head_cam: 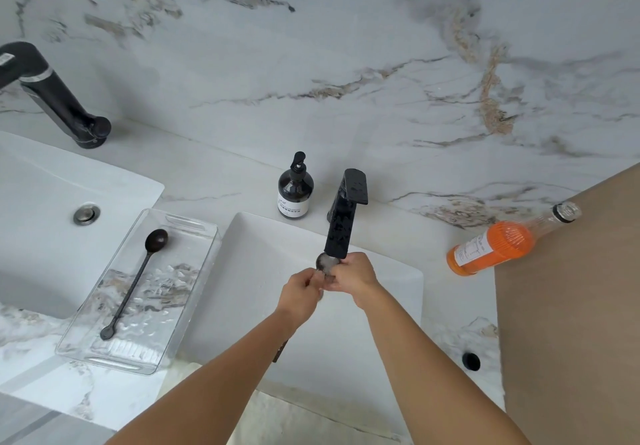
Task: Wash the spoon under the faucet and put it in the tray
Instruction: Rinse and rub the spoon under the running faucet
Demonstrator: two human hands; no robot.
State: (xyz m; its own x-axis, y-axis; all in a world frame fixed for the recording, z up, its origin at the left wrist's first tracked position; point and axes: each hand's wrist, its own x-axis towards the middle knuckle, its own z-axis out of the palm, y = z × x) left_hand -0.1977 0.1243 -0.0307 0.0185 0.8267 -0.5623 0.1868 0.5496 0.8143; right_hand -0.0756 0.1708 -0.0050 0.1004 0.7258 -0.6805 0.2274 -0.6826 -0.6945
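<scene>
Both hands meet under the black faucet (341, 223) spout: left hand (299, 294) pinches the spoon (325, 264), right hand (355, 280) fingers curl onto its bowl, apparently rubbing it clean. The clear tray (194, 292) waits left, already holding another dark spoon (136, 278).

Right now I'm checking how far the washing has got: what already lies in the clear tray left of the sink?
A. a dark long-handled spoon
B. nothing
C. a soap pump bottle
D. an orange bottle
A: a dark spoon lies alone in the clear tray, while both hands hold another spoon under the faucet.
</scene>
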